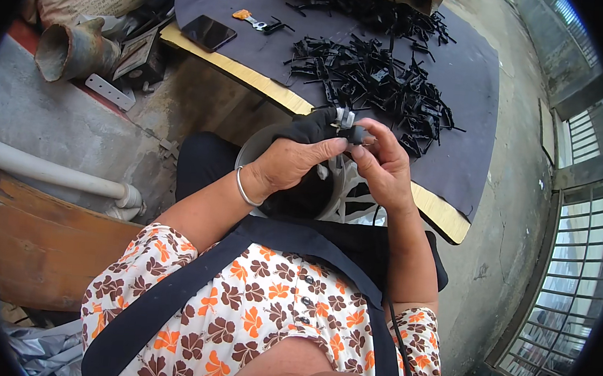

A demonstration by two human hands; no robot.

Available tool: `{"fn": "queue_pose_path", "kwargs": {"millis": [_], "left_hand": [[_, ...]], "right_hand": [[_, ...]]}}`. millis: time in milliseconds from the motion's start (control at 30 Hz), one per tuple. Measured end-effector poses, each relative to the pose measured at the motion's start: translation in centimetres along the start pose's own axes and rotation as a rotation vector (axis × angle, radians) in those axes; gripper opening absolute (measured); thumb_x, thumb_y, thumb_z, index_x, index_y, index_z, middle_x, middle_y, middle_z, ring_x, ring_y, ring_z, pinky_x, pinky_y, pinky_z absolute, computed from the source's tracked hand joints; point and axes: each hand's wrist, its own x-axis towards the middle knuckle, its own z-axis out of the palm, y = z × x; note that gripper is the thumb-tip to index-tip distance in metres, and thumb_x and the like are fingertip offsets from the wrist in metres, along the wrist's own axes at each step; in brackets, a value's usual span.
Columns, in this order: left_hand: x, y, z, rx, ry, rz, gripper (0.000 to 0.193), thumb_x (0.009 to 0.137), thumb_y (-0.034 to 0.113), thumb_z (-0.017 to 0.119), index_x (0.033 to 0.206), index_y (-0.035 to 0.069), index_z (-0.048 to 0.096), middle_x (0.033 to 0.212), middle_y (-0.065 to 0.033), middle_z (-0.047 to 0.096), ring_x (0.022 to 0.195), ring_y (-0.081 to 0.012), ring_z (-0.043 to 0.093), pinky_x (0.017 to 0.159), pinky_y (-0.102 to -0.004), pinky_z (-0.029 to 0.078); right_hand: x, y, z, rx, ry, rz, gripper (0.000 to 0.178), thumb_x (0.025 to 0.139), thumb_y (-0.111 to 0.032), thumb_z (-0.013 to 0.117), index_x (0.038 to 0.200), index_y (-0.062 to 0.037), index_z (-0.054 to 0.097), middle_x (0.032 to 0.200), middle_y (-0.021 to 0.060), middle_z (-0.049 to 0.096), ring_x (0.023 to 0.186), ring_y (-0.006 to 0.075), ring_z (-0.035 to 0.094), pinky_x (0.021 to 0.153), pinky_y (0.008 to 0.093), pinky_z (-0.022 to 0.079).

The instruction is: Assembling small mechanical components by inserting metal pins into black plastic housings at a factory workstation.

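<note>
Over the table's near edge my two hands meet at a small black plastic piece [355,134]. My left hand [285,164] has black fabric over its fingers and pale wrapping at one fingertip; its thumb presses toward the piece. My right hand [387,169] pinches the piece from the other side between thumb and bent fingers. The exact shape of the piece is partly hidden by the fingers. Below my hands stands a round bucket [246,157] with a dark inside. Beyond them lies a heap of black plastic parts [372,78] on the table.
The table [478,116] wears a dark cloth and has a pale wooden edge. A phone [209,33] and an orange-handled metal tool [250,19] lie at its left. More black parts [390,16] are piled farther back. A rusty pipe piece [73,52] sits left.
</note>
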Motion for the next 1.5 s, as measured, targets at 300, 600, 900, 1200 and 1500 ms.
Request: {"fn": "queue_pose_path", "kwargs": {"millis": [300, 600, 900, 1200, 1500], "left_hand": [[-0.2, 0.6, -0.5, 0.350, 0.026, -0.007, 0.023, 0.086, 0.013, 0.061, 0.104, 0.001, 0.057, 0.094, -0.0021, 0.061, 0.084, -0.0064, 0.054, 0.075, -0.0201, 0.044], [-1.4, 2.6, 0.1, -0.475, -0.052, -0.393, 0.034, 0.084, 0.008, 0.055, 0.116, -0.002, 0.054, 0.088, -0.0038, 0.063, 0.071, -0.0095, 0.059, 0.058, -0.0226, 0.047], [-1.3, 0.4, -0.2, -0.313, 0.183, -0.482, 0.013, 0.085, 0.012, 0.062, 0.093, 0.002, 0.065, 0.082, -0.0002, 0.063, 0.068, -0.0082, 0.057, 0.058, -0.0222, 0.046], [-2.5, -0.2, -0.3, -0.540, 0.024, -0.418, 0.019, 0.085, 0.009, 0.062, 0.100, -0.003, 0.063, 0.096, -0.0070, 0.064, 0.088, -0.0144, 0.060, 0.078, -0.0256, 0.048], [-4.1, -1.7, -1.2, 0.847, 0.164, 0.302, 0.020, 0.089, 0.020, 0.054, 0.092, 0.000, 0.053, 0.082, -0.0105, 0.055, 0.076, -0.0223, 0.053, 0.070, -0.0324, 0.043]], "right_hand": [[-0.4, -0.8, 0.2, -0.220, -0.065, -0.031, 0.026, 0.088, -0.010, 0.057, 0.113, -0.0041, 0.051, 0.075, -0.0049, 0.049, 0.059, 0.0008, 0.038, 0.050, 0.0153, 0.029], [-0.9, -0.5, 0.4, -0.149, 0.053, -0.112, 0.005, 0.091, -0.008, 0.051, 0.093, -0.0036, 0.052, 0.073, -0.0045, 0.047, 0.058, 0.0020, 0.038, 0.051, 0.0162, 0.030], [-0.3, -0.1, 0.6, -0.726, 0.052, -0.498, 0.012, 0.081, 0.004, 0.054, 0.092, -0.0004, 0.052, 0.073, 0.0077, 0.054, 0.058, 0.0154, 0.050, 0.054, 0.0246, 0.041], [-0.8, -1.9, 2.0, -0.555, -0.170, -0.398, 0.033, 0.072, -0.006, 0.069, 0.099, -0.0013, 0.052, 0.073, 0.0074, 0.057, 0.057, 0.0190, 0.055, 0.052, 0.0280, 0.044], [-1.9, 0.8, 4.0, -0.640, -0.054, -0.336, 0.021, 0.074, 0.003, 0.065, 0.091, -0.0020, 0.053, 0.068, 0.0036, 0.055, 0.051, 0.0106, 0.048, 0.046, 0.0222, 0.039]]}}
